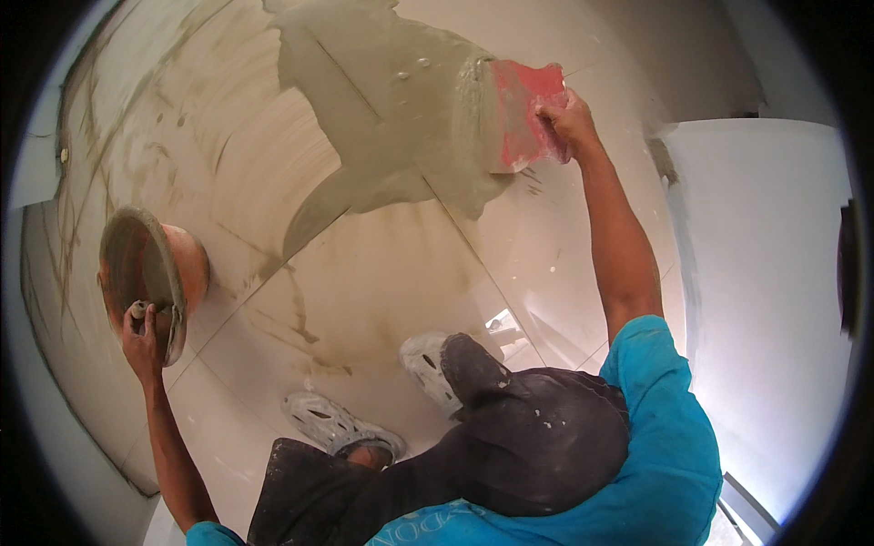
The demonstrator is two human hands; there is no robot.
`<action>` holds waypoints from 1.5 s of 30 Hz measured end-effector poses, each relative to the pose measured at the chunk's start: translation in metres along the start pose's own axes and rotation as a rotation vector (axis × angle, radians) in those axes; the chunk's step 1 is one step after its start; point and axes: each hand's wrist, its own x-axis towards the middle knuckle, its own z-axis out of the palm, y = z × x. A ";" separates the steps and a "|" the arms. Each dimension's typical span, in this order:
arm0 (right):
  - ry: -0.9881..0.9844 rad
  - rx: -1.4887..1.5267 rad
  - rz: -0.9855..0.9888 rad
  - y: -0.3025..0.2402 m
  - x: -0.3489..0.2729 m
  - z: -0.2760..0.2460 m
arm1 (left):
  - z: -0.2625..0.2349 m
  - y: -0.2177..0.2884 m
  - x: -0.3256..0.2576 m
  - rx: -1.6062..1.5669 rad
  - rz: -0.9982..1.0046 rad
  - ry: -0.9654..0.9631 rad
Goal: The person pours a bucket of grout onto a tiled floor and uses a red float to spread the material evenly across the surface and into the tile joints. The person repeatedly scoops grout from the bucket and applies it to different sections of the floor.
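Evidently partway through the spreading, a person in a blue shirt (678,409) bent over the floor (391,282) on the near side of a grey-green puddle (391,136), as the head view, the only one, showed. At the puddle's right edge, the right hand (569,126) was clamped on a red spreader (523,109), its blade meeting the wet mix. Well apart from it, to the lower left of the puddle, the left hand (141,348) pinched a small muddy knob (139,308) in the mouth of a tilted orange bucket (191,264); whether the knob belonged to a tool could not be told.

Left of the puddle, curved streaks (282,136) and a thin film marked the tiles, a stretch judged to be covered already. The puddle itself lay thick, one joint showing through it as a dark line, so that part appeared unfinished. On its near side, beyond a pair of pale shoes (423,371), joints crossed tiles that bore little more than smudges; to its right, toward a white panel (765,264), only specks and small marks showed. Both areas seemed left to do, and the streaked side did not look wiped clean.
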 end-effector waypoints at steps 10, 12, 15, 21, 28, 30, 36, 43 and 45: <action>0.146 -0.052 0.270 0.004 0.067 -0.069 | 0.001 0.000 -0.005 0.078 -0.053 0.049; 0.137 -0.036 0.320 -0.007 0.064 -0.057 | 0.000 -0.001 -0.005 0.092 -0.066 0.044; 0.119 -0.002 0.301 -0.037 0.061 -0.025 | 0.002 -0.005 -0.005 0.134 -0.054 0.054; 0.012 0.045 0.157 -0.093 0.052 0.028 | 0.004 -0.007 -0.004 0.115 -0.021 0.068; -0.027 -0.153 0.081 -0.088 0.109 0.046 | 0.011 -0.009 -0.001 0.112 -0.011 0.087; 0.002 -0.113 0.074 -0.100 0.108 0.050 | 0.005 -0.007 -0.004 0.124 -0.017 0.092; 0.193 -0.182 0.064 -0.090 0.138 0.023 | 0.014 -0.009 -0.002 0.075 -0.071 0.120; 0.083 -0.156 -0.012 -0.112 0.162 0.080 | 0.007 -0.004 -0.005 0.100 -0.067 0.107; 0.064 -0.225 -0.102 -0.123 0.165 0.096 | 0.007 -0.005 -0.006 0.111 -0.058 0.108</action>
